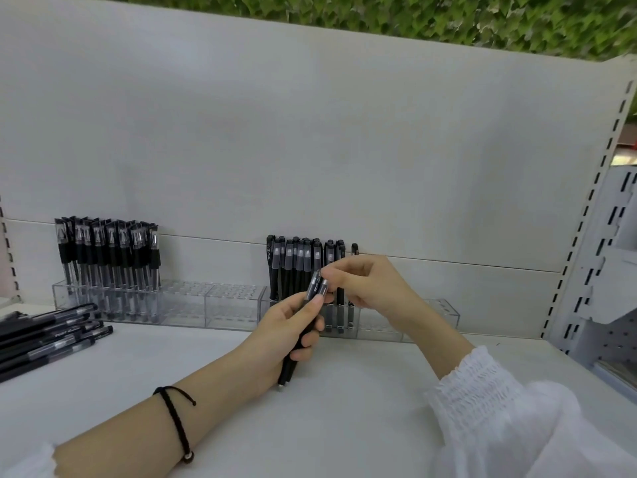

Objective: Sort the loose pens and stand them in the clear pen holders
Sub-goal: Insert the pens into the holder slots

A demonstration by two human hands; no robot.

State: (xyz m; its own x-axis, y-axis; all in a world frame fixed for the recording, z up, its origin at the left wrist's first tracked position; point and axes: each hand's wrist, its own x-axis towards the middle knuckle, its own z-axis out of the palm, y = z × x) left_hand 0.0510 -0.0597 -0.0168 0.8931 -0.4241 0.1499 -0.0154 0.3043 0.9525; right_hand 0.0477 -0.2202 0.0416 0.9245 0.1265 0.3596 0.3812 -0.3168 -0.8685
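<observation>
— Hands first: holding what?
— Gripping a bundle of black pens (315, 288) in the left hand (293, 326), with fingers curled round the barrels, caps up and tips down, close over the white shelf (344, 426). Pinching the cap end of that bundle with the right hand (372, 288), between thumb and fingertips.

— Anything on the wrists?
— Wearing a black cord bracelet (175, 419) on the left, a gathered white sleeve (499, 408) on the right.

— Elsewhere on the shelf?
— Lying flat at the near left edge, well apart from both hands: loose black pens (48, 336), roughly parallel, partly cut off by the frame.

— And further back?
— Running along the rear of the shelf: clear pen holders (234, 305), set end to end. Standing upright at the left end: clear-capped pens (107, 250), packed close. Standing directly behind the hands: black-capped pens (293, 267), white lettering on one barrel. Partly hidden by the fingers, so no telling how many.

— Behind the holders?
— Backed by a plain white panel (310, 132), flanked on the right by a slotted upright (586, 208), topped by green foliage (413, 15).
</observation>
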